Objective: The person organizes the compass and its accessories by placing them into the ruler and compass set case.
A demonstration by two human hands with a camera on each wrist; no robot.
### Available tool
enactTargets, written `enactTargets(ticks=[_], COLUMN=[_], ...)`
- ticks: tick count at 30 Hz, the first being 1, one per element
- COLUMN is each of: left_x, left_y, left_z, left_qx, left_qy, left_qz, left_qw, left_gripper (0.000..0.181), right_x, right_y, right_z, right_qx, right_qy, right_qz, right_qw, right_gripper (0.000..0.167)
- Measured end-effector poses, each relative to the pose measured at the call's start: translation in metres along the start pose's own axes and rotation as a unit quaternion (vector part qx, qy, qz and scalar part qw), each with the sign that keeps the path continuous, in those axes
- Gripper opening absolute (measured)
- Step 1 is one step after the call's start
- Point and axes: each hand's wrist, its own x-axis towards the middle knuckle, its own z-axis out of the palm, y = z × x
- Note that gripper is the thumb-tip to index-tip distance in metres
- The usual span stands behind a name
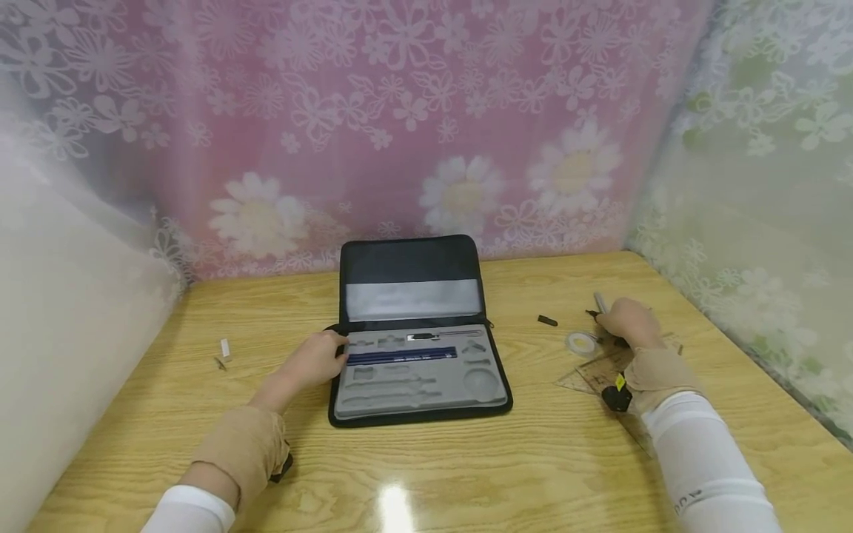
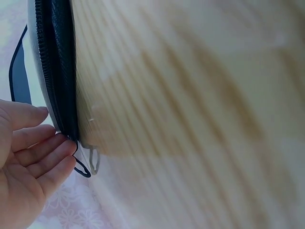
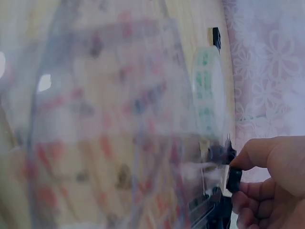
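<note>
An unfolded black zip case (image 1: 421, 403) has a grey moulded tray (image 1: 393, 389) with shaped hollows. Several dark blue pencils (image 1: 403, 355) lie in it, below a silver compass (image 1: 440, 335). My left hand (image 1: 315, 360) rests at the case's left edge, its fingertips touching the zipped side in the left wrist view. On the right, my right hand (image 1: 629, 323) pinches a small black piece (image 3: 234, 178) between thumb and fingers; its exact kind is unclear. Beside that hand are a grey pen-like stick (image 1: 601, 302) and clear plastic rulers (image 1: 586, 377), partly hidden by the arm.
A white ring-shaped roll (image 1: 581, 343) sits left of the right hand, with a short black piece (image 1: 548, 320) farther left. On the far left lie a white eraser-like block (image 1: 225, 349) and a small metal bit (image 1: 220, 363). Flowered curtains (image 1: 400, 148) hang behind the wooden table (image 1: 413, 474).
</note>
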Motion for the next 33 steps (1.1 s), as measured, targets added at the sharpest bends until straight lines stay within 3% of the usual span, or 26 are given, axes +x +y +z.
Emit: enactTargets(ticks=[7, 14, 18, 25, 33], left_x=[0.001, 0.003, 0.006, 0.005, 0.006], left_y=[0.0, -0.001, 0.0, 0.0, 0.0], left_z=[0.001, 0.002, 0.001, -0.002, 0.001], left_qx=[0.002, 0.008, 0.012, 0.017, 0.025], left_qy=[0.001, 0.007, 0.005, 0.003, 0.012], left_qz=[0.004, 0.018, 0.027, 0.018, 0.029], left_qw=[1.0, 0.9998, 0.9995, 0.9997, 0.9992], left_gripper=[0.032, 0.028, 0.025, 0.026, 0.023], right_x=[-0.001, -0.008, -0.01, -0.012, -0.023], right_y=[0.01, 0.017, 0.017, -0.004, -0.045], right_z=[-0.005, -0.009, -0.011, -0.013, -0.008], right_qx=[0.03, 0.066, 0.085, 0.092, 0.103], right_qy=[0.034, 0.072, 0.085, 0.092, 0.063], right_qz=[-0.005, -0.032, -0.041, -0.07, -0.144], right_qw=[0.9989, 0.9947, 0.9919, 0.989, 0.9821], right_gripper=[0.064, 0.045, 0.047, 0.037, 0.034])
